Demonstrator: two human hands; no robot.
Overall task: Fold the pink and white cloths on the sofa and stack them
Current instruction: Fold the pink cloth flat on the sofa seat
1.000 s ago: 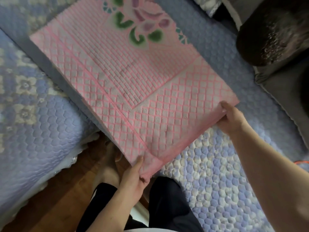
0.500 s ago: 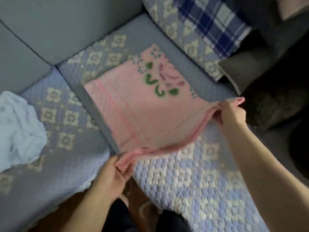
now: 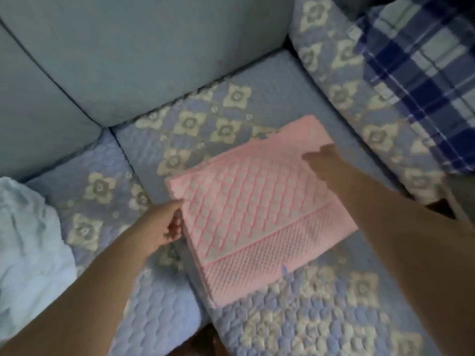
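The pink cloth with its diamond weave lies folded over on the quilted sofa seat. My left hand is at the cloth's left edge, thumb on top and fingers curled against the fold. My right hand, blurred by motion, rests on the far right part of the pink cloth with its fingers stretched out. The white cloth lies crumpled on the seat at the far left, well apart from both hands.
A blue plaid cloth lies over the patterned sofa arm at the right. Grey back cushions rise behind the seat. The seat's front edge and a dark floor show at the bottom.
The near edge of the pink cloth, lifted by both hands, has been carried over to the far side, so the flower print is covered. The view has tilted up.
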